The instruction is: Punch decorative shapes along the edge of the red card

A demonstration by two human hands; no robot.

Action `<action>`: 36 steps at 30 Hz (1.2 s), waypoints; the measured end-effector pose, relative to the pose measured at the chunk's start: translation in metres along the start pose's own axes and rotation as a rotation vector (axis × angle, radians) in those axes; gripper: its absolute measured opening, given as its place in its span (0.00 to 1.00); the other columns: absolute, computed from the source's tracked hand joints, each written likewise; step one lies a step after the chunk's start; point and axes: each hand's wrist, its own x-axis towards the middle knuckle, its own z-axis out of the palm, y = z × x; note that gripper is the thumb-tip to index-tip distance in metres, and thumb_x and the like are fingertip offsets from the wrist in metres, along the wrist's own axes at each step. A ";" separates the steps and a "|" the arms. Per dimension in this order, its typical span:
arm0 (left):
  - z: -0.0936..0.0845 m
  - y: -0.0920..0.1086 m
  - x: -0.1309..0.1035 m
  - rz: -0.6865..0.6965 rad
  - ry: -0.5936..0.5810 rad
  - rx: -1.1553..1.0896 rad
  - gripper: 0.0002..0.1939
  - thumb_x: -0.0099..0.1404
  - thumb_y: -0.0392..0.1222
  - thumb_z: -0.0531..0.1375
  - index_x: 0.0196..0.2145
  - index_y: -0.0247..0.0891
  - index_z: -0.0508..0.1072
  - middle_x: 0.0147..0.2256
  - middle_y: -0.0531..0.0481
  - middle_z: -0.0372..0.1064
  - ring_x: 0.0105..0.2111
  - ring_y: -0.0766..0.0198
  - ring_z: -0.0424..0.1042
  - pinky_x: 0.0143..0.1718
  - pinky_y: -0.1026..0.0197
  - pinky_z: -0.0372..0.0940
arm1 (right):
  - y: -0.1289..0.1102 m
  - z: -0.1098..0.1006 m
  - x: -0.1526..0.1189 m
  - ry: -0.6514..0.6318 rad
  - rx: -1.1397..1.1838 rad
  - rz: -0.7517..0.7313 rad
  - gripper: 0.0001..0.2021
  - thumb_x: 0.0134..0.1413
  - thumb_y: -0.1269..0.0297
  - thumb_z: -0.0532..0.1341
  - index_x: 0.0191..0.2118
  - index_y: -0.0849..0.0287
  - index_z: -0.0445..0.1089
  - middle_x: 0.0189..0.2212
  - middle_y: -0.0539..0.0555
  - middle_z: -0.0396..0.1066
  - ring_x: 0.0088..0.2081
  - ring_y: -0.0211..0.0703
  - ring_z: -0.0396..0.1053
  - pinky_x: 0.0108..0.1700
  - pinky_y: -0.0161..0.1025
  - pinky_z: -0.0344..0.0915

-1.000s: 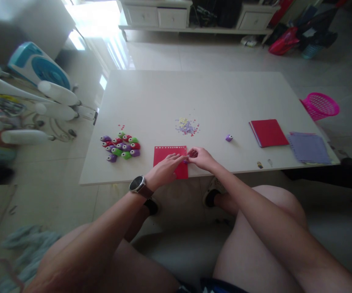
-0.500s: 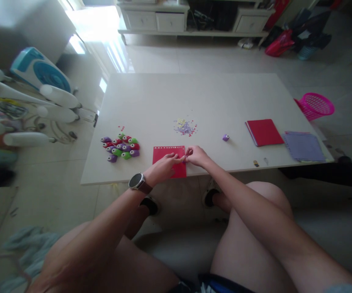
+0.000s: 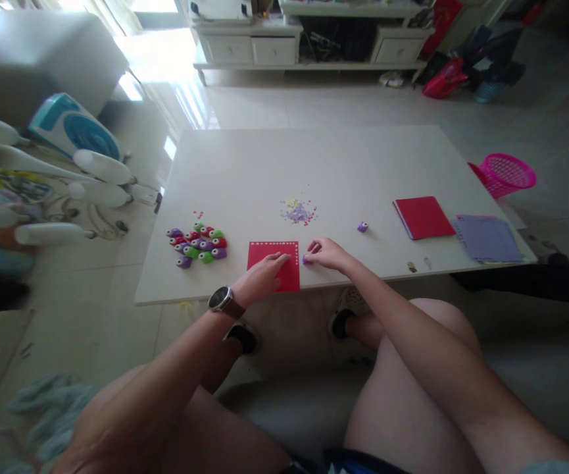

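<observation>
A red paper square (image 3: 270, 257) with a row of small holes along its far edge lies near the front edge of the white table (image 3: 314, 164). My left hand (image 3: 262, 276), with a watch on the wrist, rests flat on the sheet with its fingers spread. My right hand (image 3: 327, 253) is just right of the sheet, its fingers closed on a small purple punch (image 3: 306, 259) that sits on the table at the sheet's right edge.
A cluster of several coloured punches (image 3: 198, 241) lies left of the sheet. Paper confetti (image 3: 298, 210) is scattered behind it. Another purple punch (image 3: 362, 226), red paper stack (image 3: 423, 216) and purple paper stack (image 3: 487, 238) lie to the right. A pink basket (image 3: 504, 173) stands beyond the table.
My right hand has drawn the purple punch off the sheet's right edge onto the table. My left hand stays on the sheet, shifted slightly down. The camera has tilted a little.
</observation>
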 end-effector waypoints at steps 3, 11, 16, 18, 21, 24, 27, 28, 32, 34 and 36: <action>0.001 0.003 0.001 0.009 -0.015 0.015 0.31 0.65 0.29 0.59 0.66 0.35 0.69 0.65 0.35 0.71 0.70 0.48 0.65 0.68 0.48 0.68 | 0.003 -0.002 -0.001 0.018 -0.105 -0.097 0.15 0.47 0.68 0.74 0.42 0.59 0.76 0.44 0.57 0.79 0.39 0.44 0.75 0.40 0.36 0.69; 0.006 0.004 -0.001 0.026 -0.003 0.029 0.30 0.63 0.28 0.59 0.63 0.36 0.70 0.67 0.35 0.68 0.71 0.47 0.62 0.70 0.45 0.65 | 0.000 0.004 -0.001 0.061 -0.282 -0.276 0.09 0.53 0.76 0.66 0.38 0.57 0.78 0.39 0.55 0.79 0.39 0.44 0.74 0.44 0.37 0.68; 0.005 0.006 -0.001 -0.001 -0.004 0.019 0.25 0.65 0.29 0.58 0.60 0.36 0.71 0.65 0.37 0.70 0.72 0.49 0.61 0.70 0.49 0.65 | 0.008 -0.006 0.002 0.128 -0.383 -0.236 0.11 0.50 0.78 0.65 0.37 0.57 0.77 0.41 0.58 0.79 0.41 0.47 0.73 0.43 0.39 0.67; 0.004 0.007 -0.001 0.008 0.014 0.025 0.24 0.65 0.29 0.58 0.58 0.37 0.72 0.64 0.37 0.71 0.71 0.49 0.62 0.70 0.48 0.65 | 0.012 -0.008 0.002 0.111 -0.398 -0.244 0.11 0.48 0.79 0.64 0.36 0.57 0.76 0.41 0.58 0.78 0.41 0.48 0.73 0.43 0.39 0.66; 0.003 0.007 0.000 0.024 0.024 0.042 0.24 0.64 0.28 0.58 0.57 0.36 0.73 0.63 0.36 0.71 0.70 0.48 0.64 0.70 0.47 0.65 | 0.012 -0.008 0.001 0.071 -0.355 -0.268 0.15 0.43 0.80 0.66 0.38 0.57 0.76 0.41 0.56 0.78 0.43 0.48 0.74 0.43 0.38 0.66; 0.003 0.007 0.000 0.039 0.026 0.050 0.23 0.63 0.28 0.58 0.56 0.36 0.73 0.62 0.36 0.72 0.70 0.47 0.65 0.70 0.46 0.66 | 0.005 -0.008 -0.003 -0.002 -0.265 -0.247 0.20 0.40 0.79 0.67 0.42 0.55 0.74 0.41 0.52 0.80 0.45 0.48 0.75 0.43 0.39 0.65; 0.003 0.006 0.000 0.035 0.029 0.043 0.22 0.64 0.29 0.58 0.55 0.36 0.74 0.62 0.36 0.72 0.70 0.47 0.65 0.69 0.46 0.66 | -0.002 -0.007 -0.007 -0.070 -0.220 -0.191 0.20 0.41 0.79 0.65 0.42 0.55 0.73 0.40 0.49 0.82 0.45 0.48 0.77 0.46 0.41 0.63; 0.003 0.007 0.000 0.031 0.027 0.041 0.22 0.64 0.29 0.58 0.55 0.36 0.74 0.63 0.36 0.72 0.70 0.47 0.64 0.69 0.46 0.66 | -0.004 -0.007 -0.008 -0.082 -0.219 -0.175 0.20 0.41 0.79 0.65 0.42 0.55 0.72 0.40 0.49 0.83 0.45 0.48 0.77 0.47 0.42 0.63; 0.002 0.008 0.000 0.025 0.017 0.041 0.21 0.64 0.29 0.58 0.55 0.37 0.74 0.63 0.37 0.72 0.70 0.47 0.64 0.70 0.46 0.66 | -0.006 -0.005 -0.009 -0.101 -0.231 -0.138 0.20 0.42 0.78 0.65 0.44 0.55 0.72 0.42 0.50 0.83 0.46 0.49 0.77 0.51 0.47 0.63; 0.001 0.009 0.000 0.026 0.009 0.046 0.21 0.65 0.29 0.58 0.54 0.37 0.74 0.62 0.36 0.73 0.70 0.47 0.65 0.70 0.46 0.65 | -0.006 -0.005 -0.009 -0.052 -0.235 -0.147 0.22 0.42 0.77 0.66 0.46 0.54 0.72 0.46 0.53 0.82 0.50 0.53 0.76 0.53 0.48 0.64; 0.001 0.009 0.000 0.026 0.005 0.051 0.20 0.65 0.29 0.58 0.54 0.36 0.74 0.62 0.36 0.72 0.69 0.47 0.65 0.70 0.46 0.64 | -0.006 -0.005 -0.007 0.052 -0.244 -0.167 0.24 0.43 0.74 0.67 0.50 0.54 0.72 0.53 0.57 0.79 0.57 0.59 0.72 0.55 0.52 0.65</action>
